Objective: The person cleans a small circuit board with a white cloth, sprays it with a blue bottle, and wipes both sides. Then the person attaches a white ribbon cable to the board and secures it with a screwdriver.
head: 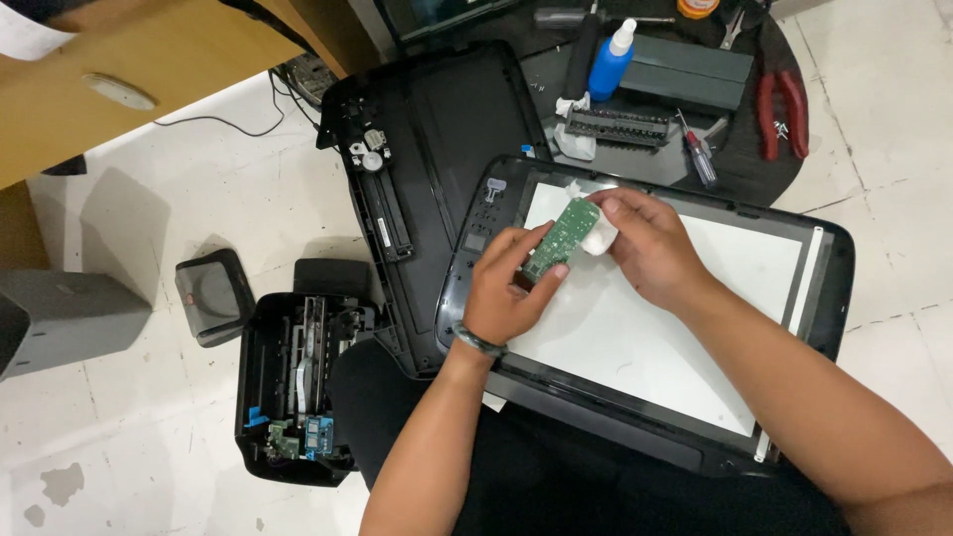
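We hold a narrow green circuit board [560,236] in our left hand [504,288] above the scanner lid [635,328] on our lap, while our right hand [650,243] pinches a white tissue [599,238] against it, apparently wiping; a stripped printer chassis [293,387] lies near left.

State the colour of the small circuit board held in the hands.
Green; the circuit board shows best in the head view.
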